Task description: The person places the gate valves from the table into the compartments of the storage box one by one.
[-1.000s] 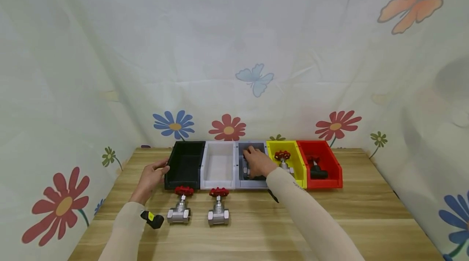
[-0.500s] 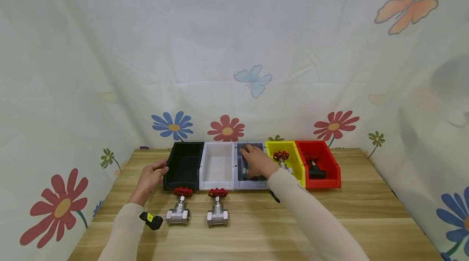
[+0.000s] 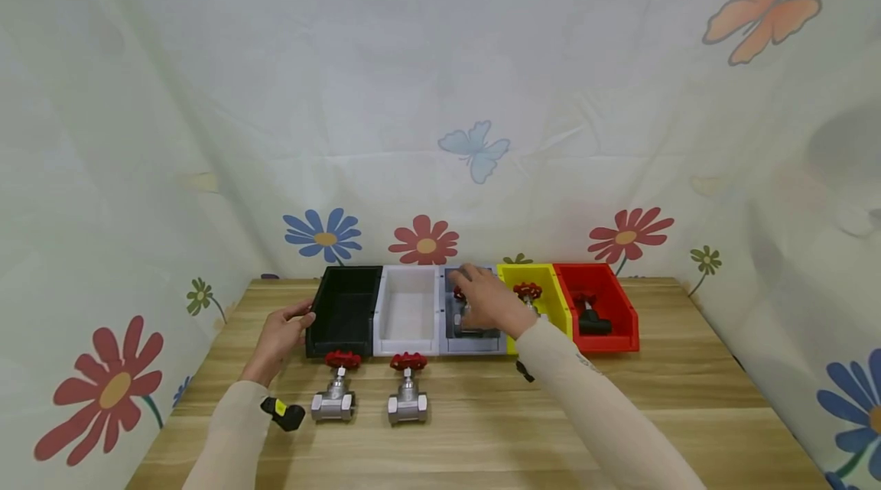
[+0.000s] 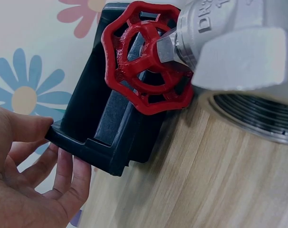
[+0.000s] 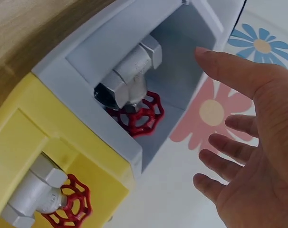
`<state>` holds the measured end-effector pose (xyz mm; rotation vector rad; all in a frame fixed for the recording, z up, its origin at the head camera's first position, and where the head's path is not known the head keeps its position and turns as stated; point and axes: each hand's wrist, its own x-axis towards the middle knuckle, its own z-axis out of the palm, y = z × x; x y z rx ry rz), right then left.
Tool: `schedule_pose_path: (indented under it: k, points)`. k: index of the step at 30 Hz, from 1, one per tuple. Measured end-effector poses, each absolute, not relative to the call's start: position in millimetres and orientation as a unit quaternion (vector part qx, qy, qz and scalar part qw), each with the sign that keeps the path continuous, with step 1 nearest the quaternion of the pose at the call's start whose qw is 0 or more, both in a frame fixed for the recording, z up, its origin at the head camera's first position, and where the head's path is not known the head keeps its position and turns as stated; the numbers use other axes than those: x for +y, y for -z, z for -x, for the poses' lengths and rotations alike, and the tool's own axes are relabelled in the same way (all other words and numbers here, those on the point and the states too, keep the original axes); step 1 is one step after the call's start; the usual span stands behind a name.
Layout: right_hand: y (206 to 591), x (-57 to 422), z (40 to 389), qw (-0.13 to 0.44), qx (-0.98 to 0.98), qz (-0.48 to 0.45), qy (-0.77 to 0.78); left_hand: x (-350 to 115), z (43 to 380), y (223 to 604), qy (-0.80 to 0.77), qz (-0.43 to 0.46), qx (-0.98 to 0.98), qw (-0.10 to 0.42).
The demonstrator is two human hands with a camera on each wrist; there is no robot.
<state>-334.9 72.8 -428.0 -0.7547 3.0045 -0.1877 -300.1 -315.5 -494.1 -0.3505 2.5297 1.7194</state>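
Observation:
At the left end of the bin row, my left hand pinches the front corner of the black bin between thumb and fingers. My right hand hangs over the grey bin with fingers spread, apart from the gate valve inside. That metal valve lies in the grey bin, its red handwheel toward the bin's back. On the wood in front of the bins lie two more gate valves: one valve before the black bin, another valve before the white bin.
Right of the grey bin stand a yellow bin with a red-wheeled valve and a red bin holding a black-bodied valve. A flowered curtain closes off the back and sides of the wooden table.
My right hand has let go of the valve in the grey bin and risen slightly, drawing back to the right. The left hand keeps its place on the black bin.

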Motion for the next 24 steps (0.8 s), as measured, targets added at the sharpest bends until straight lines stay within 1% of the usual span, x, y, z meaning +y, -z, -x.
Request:
schedule_pose_path:
  k: [7, 24]
  points:
    - [417.1, 84.3, 327.6, -0.018, 0.966, 0.253, 0.058, -316.2, 299.9, 492.6, -0.564, 0.113, 0.817, 0.036]
    - [395.2, 124.1, 313.1, -0.042, 0.97, 0.216, 0.1, -317.3, 299.5, 492.1, -0.568, 0.107, 0.815, 0.042]
